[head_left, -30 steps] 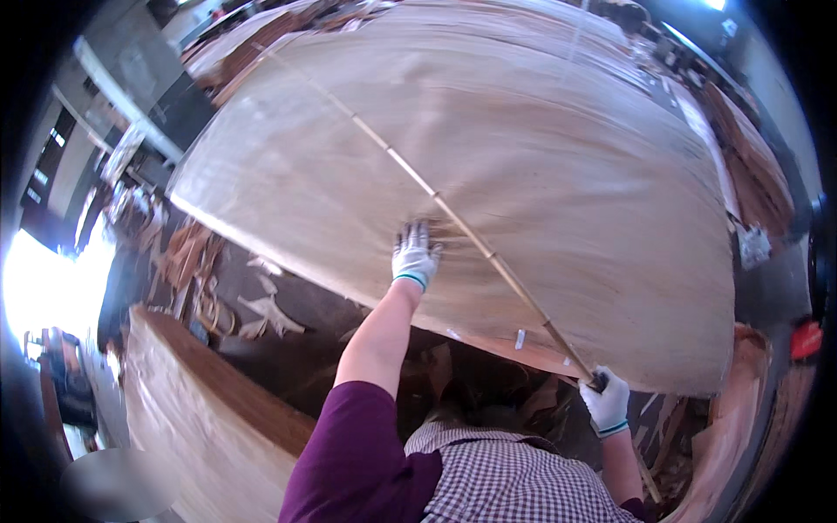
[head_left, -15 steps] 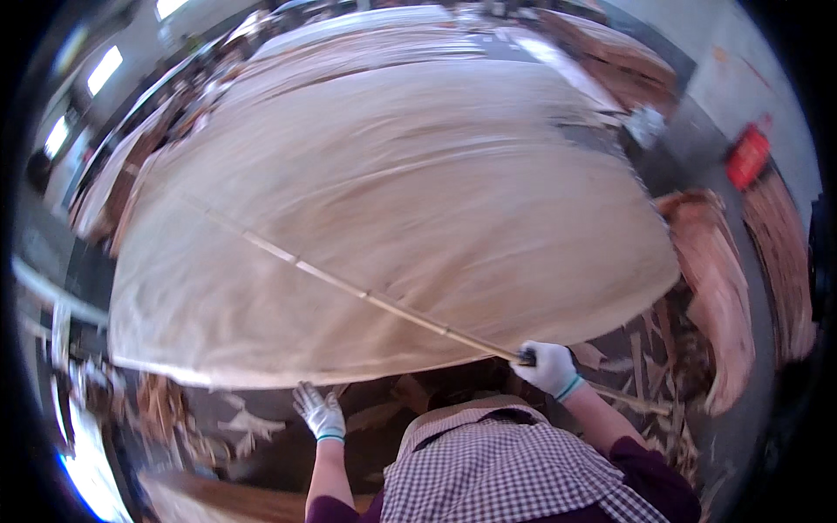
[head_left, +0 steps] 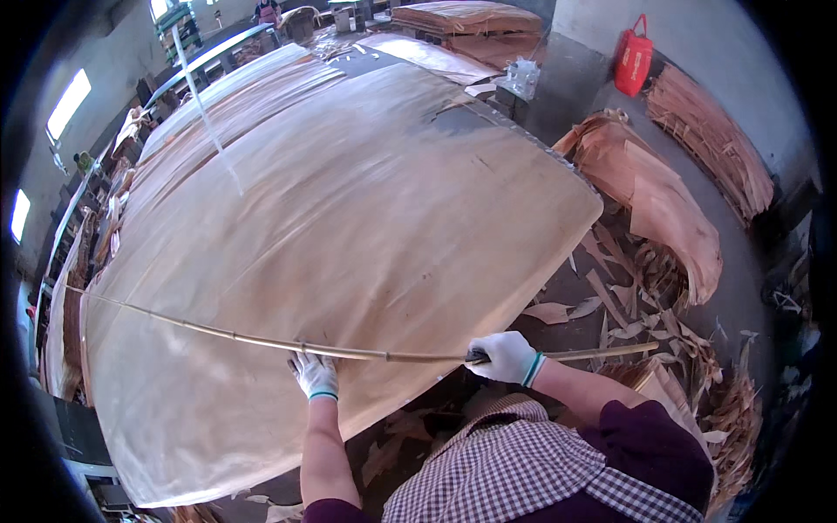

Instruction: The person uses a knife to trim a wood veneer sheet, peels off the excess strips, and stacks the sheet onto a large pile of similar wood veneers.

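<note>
A broad, pale sheet of wood veneer [head_left: 375,235] lies spread in front of me, with faint ripples across it. My right hand [head_left: 507,357], in a white glove with a teal cuff, is closed around a long, thin bamboo pole [head_left: 228,335]. A small dark piece shows at that grip; I cannot tell what it is. From there the pole runs leftward over the sheet, and its other end sticks out to the right. My left hand [head_left: 314,375], gloved alike, lies on the sheet near its front edge, fingers stretched out up to the pole.
Pinkish veneer sheets [head_left: 667,209] droop in a pile on the right, above scattered veneer scraps [head_left: 623,301] on the floor. Further back are a veneer stack [head_left: 711,139], a red bag [head_left: 633,61] by the wall and another stack [head_left: 471,19]. A distant person [head_left: 268,12] is at the back.
My view has turned, and the sheet appears slanted. My left hand has gone from below the sheet's front edge onto the sheet by the pole. My right hand still grips the pole, which lies flatter across the view.
</note>
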### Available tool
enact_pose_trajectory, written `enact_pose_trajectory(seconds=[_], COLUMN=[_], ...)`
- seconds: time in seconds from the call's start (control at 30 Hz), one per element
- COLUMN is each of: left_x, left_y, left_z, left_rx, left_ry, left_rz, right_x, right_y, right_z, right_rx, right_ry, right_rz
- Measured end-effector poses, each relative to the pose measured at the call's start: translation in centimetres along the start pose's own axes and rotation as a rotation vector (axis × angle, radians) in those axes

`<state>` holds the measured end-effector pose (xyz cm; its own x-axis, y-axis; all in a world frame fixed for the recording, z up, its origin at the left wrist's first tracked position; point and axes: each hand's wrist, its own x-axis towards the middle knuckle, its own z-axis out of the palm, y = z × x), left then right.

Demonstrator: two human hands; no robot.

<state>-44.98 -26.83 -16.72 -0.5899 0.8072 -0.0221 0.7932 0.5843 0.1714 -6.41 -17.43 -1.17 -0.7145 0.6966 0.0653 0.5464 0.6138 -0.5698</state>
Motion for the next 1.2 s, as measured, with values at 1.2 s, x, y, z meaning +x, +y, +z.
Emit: enact_pose_trajectory(seconds=[1.2], left_x=[13.8], left_y=[27.3], left_z=[2.6], left_rx=[0.017], left_ry=[0.085], left_rz=[-0.105], right_x=[48.2], right_y=[26.9], right_z=[-5.3], right_rx=[-0.519], right_ry=[-0.248], right_rz=[-0.376])
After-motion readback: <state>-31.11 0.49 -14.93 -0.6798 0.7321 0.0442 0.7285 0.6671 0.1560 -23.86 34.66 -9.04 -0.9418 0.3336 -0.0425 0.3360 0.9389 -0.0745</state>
